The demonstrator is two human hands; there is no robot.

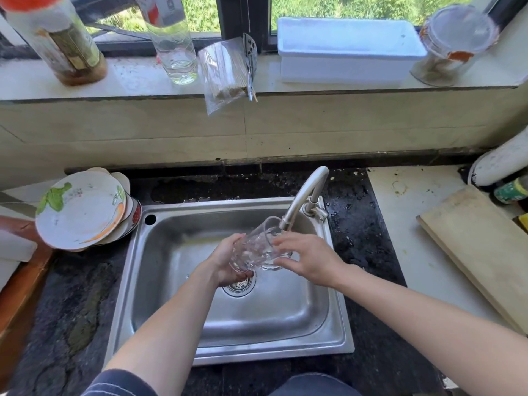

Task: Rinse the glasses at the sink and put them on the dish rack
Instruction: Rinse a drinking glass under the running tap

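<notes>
To the far left of my left hand, a stack of white ceramic plates with painted vegetables (pixel 81 210) leans at the sink's edge; I cannot identify a dish rack with certainty, so I judge that the drop-off point lies on that side.

My left hand (pixel 225 260) is wrapped around the base and lower wall of the clear faceted drinking glass (pixel 254 247), clamped on it from the left and beneath. The glass is tilted, mouth toward the spout, directly above the round steel drain strainer (pixel 239 285) of the stainless-steel sink basin (pixel 171 281).

Just right of the glass, my right hand (pixel 305 260) has its fingers spread, fingertips touching or nearly touching the rim; I cannot tell whether it grips. A second clear rim seems to show beneath it, too blurred to confirm.

Above and right of both hands, the curved brushed-metal tap (pixel 307 195) ends at the mouth of the glass, with water apparently running in.

Recommended procedure:
- Keep the left grip firm; wet glass is likely slippery.
- Rotate the glass so water reaches every wall.
- Keep the rim clear of the metal spout to avoid chipping.
- Drain over the basin before transfer.
</notes>
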